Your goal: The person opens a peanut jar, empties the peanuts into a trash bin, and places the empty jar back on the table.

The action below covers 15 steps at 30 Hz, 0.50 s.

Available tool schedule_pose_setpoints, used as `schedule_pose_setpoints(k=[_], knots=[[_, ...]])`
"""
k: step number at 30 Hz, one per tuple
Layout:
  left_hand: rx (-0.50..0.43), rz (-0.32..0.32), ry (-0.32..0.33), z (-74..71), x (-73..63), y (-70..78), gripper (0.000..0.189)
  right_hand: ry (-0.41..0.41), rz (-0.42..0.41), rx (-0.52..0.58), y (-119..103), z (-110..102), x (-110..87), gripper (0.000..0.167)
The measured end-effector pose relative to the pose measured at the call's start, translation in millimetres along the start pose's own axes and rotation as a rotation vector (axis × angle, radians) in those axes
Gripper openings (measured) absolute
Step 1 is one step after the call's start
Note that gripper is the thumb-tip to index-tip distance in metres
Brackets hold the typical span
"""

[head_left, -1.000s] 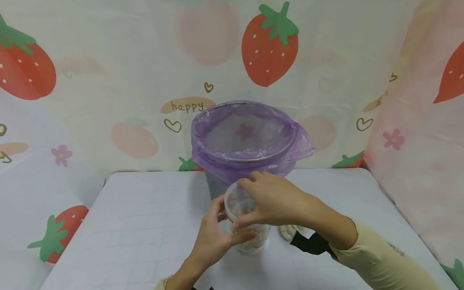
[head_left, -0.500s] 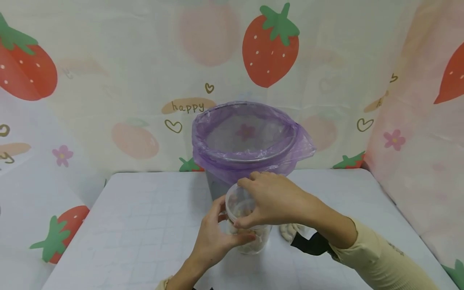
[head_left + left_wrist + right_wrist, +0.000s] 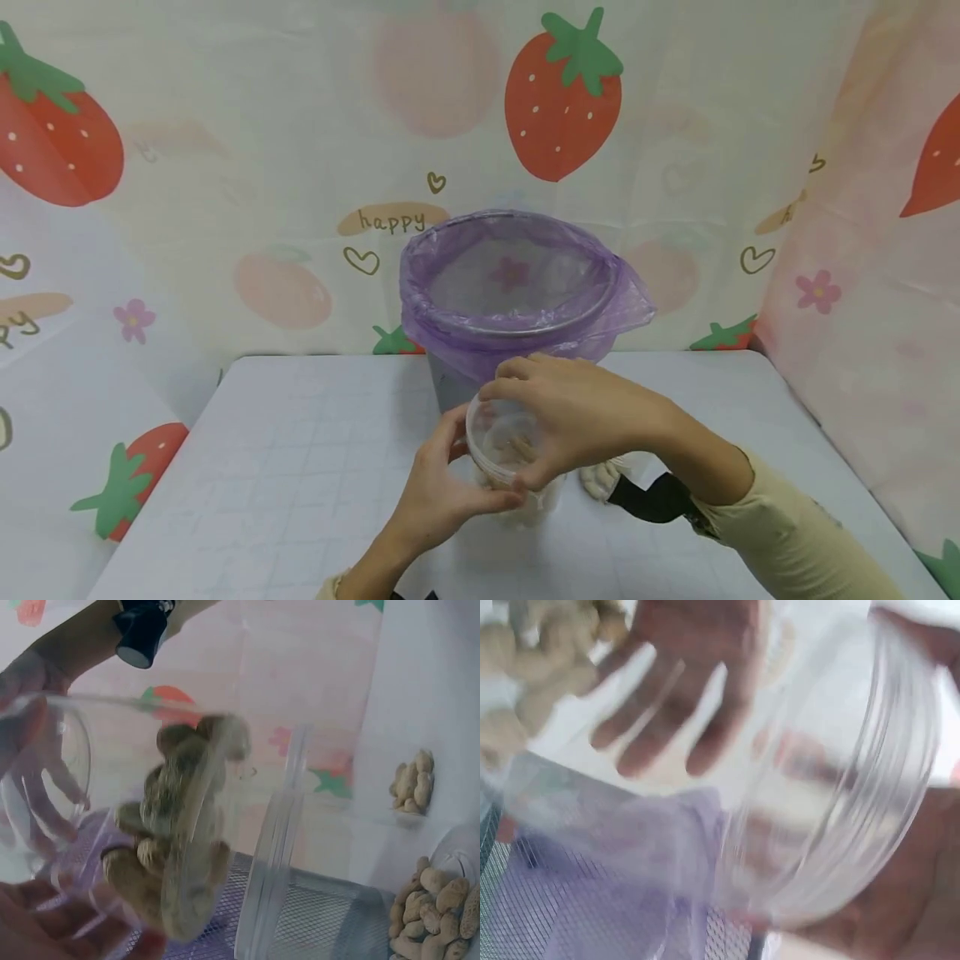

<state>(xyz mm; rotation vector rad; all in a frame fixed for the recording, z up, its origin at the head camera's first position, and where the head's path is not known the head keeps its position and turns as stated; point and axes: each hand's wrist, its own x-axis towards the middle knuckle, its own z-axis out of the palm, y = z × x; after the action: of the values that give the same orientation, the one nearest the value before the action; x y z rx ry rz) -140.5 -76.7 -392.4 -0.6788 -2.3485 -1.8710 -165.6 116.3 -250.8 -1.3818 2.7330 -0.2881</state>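
Observation:
In the head view a clear plastic jar (image 3: 487, 450) is tilted between both hands, some peanuts (image 3: 519, 447) inside. The left hand (image 3: 435, 496) holds its near-left side, thumb in front, fingers behind. The right hand (image 3: 577, 412) grips the rim from above. Below it, partly hidden by the left thumb, a second clear jar (image 3: 536, 507) stands on the table. In the left wrist view peanuts (image 3: 176, 817) lie in the upper jar, above the lower jar's rim (image 3: 274, 855); more peanuts (image 3: 439, 919) fill the lower jar's bottom. Blurred ridges ring the upper jar (image 3: 870, 750) in the right wrist view.
Behind the jars stands a grey mesh wastebin (image 3: 450, 387) lined with a purple bag (image 3: 487, 346). A small peanut pile (image 3: 411, 781) lies on the white table (image 3: 315, 467) beyond the jars. Strawberry-print cloth (image 3: 285, 125) hangs around the table.
The right hand has shifted a little to the right and its fingers have re-set on the rim. The upper jar's opening now shows the peanuts inside. The left hand stays nearly in place.

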Motion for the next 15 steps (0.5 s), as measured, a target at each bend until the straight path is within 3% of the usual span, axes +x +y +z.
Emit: schedule_pose_setpoints(k=[4,7,10,15], knots=[[-0.057,0.045,-0.117,-4.5,-1.1,-2.6,0.091,-0.115,-0.239,0.127,12.6,-8.2,-2.9,0.073],[-0.062,0.034,-0.15,-4.9,-1.1,-2.1,0.091,-0.174,-0.318,0.186,16.5,-10.0,-3.1,0.074],[-0.034,0.001,-0.106,-3.1,-1.2,0.5,0.09,-0.142,-0.257,0.174,10.6,-7.4,-3.8,0.065],[0.001,-0.031,0.039,3.3,-1.3,5.7,0.091,0.007,0.002,0.082,-10.6,-0.8,-2.4,0.054]])
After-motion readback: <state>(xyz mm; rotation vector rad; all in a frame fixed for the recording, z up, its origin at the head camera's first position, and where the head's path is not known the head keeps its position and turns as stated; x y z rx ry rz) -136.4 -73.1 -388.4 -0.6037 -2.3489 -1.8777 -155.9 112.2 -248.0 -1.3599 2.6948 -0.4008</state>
